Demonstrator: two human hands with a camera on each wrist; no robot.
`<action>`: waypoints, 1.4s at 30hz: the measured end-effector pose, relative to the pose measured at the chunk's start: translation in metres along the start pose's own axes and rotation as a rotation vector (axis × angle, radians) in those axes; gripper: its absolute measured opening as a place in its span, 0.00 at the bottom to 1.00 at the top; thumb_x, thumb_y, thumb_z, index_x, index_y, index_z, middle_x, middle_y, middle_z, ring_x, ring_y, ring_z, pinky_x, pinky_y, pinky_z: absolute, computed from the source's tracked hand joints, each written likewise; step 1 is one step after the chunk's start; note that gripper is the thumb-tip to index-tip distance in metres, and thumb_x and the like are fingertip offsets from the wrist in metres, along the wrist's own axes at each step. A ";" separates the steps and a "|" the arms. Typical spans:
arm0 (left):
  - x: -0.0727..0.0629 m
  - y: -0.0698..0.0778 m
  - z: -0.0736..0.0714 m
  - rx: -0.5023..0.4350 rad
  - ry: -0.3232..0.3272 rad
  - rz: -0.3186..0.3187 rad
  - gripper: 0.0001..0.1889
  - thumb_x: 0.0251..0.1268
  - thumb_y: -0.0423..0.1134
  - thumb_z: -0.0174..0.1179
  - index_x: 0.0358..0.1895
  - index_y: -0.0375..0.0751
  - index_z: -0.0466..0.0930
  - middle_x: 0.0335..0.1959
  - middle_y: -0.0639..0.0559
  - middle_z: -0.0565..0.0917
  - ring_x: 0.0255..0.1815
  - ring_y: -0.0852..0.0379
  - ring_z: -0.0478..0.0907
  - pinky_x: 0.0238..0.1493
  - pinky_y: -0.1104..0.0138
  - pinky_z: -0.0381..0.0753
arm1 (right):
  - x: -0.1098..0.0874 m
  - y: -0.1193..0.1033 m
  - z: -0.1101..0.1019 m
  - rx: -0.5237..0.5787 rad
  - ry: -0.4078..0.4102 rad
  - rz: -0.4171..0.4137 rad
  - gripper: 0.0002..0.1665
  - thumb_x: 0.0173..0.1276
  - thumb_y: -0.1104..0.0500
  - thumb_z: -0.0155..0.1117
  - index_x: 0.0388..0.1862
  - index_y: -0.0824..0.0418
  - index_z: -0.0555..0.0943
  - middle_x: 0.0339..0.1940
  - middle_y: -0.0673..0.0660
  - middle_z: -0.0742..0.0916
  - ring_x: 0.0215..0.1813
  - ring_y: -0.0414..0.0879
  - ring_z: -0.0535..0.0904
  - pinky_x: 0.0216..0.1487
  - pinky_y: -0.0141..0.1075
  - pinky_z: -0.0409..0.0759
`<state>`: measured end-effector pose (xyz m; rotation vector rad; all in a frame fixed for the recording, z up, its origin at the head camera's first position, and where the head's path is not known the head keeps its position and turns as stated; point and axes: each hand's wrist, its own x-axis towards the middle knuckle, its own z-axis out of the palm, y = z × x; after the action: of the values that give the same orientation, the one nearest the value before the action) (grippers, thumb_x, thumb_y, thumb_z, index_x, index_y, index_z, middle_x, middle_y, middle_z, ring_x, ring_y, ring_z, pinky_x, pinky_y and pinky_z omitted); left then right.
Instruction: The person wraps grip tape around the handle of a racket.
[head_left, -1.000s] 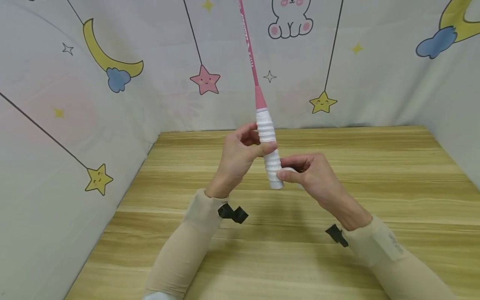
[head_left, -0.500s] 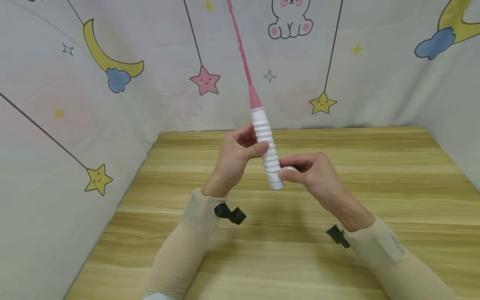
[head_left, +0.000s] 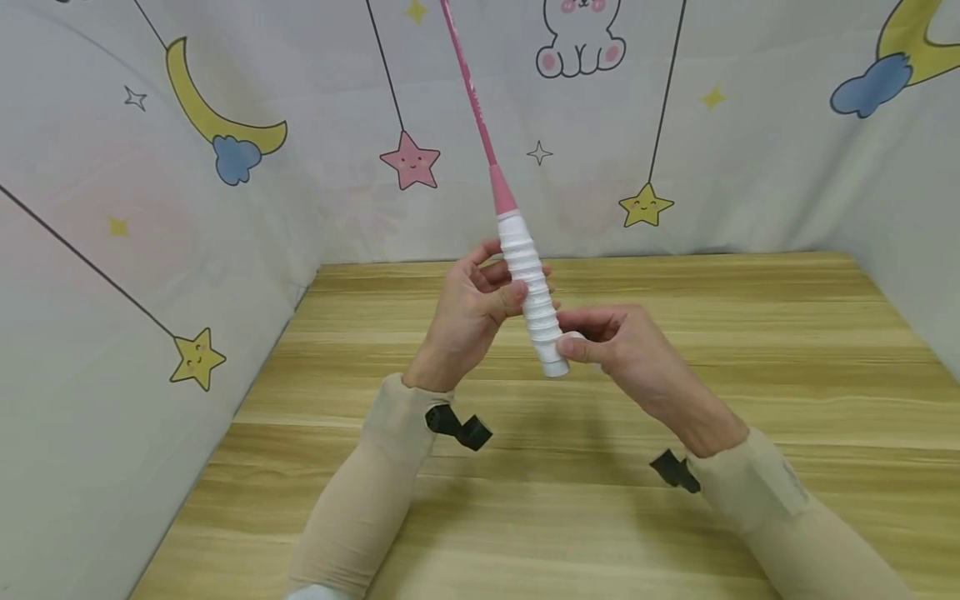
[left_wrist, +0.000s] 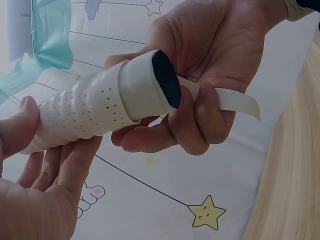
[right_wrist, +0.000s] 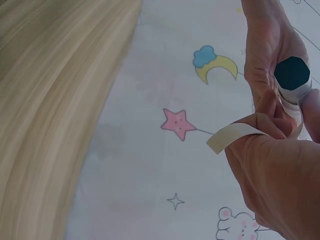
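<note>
A badminton racket with a pink shaft [head_left: 472,92] slants up and left in the head view, its top out of frame. White perforated grip tape winds in ridges around its handle [head_left: 527,265]. My left hand [head_left: 467,312] holds the handle midway, thumb on the near side and fingers behind. Close to the butt end, my right hand [head_left: 637,362] pinches the loose grip tape between thumb and fingers. A free tail of that tape [right_wrist: 232,136] passes between the right fingers and curls out beyond them. The dark butt end [left_wrist: 167,80] faces the left wrist camera.
Below the hands lies a wood-grain table [head_left: 540,517]. A pale cloth backdrop [head_left: 465,200] printed with stars and moons hangs behind it and along the sides. Small black wrist cameras [head_left: 459,427] sit on both sleeves. Teal fabric [left_wrist: 52,45] shows in the left wrist view.
The racket's shaft has tilted further left and the handle has turned a little. My left fingers have loosened and now show past the handle's right side. The right hand stays almost in place.
</note>
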<state>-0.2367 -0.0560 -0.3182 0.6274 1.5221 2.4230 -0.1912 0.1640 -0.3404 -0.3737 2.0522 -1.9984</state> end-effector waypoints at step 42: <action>-0.001 0.003 0.003 0.131 0.069 0.034 0.26 0.81 0.20 0.52 0.78 0.23 0.69 0.45 0.55 0.86 0.47 0.61 0.87 0.45 0.70 0.90 | 0.000 -0.002 0.001 -0.038 -0.021 -0.038 0.11 0.77 0.63 0.71 0.54 0.64 0.88 0.44 0.46 0.92 0.46 0.43 0.86 0.51 0.34 0.85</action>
<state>-0.2346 -0.0559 -0.3144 0.6050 1.7223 2.4076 -0.1906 0.1626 -0.3387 -0.4426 2.0878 -1.9704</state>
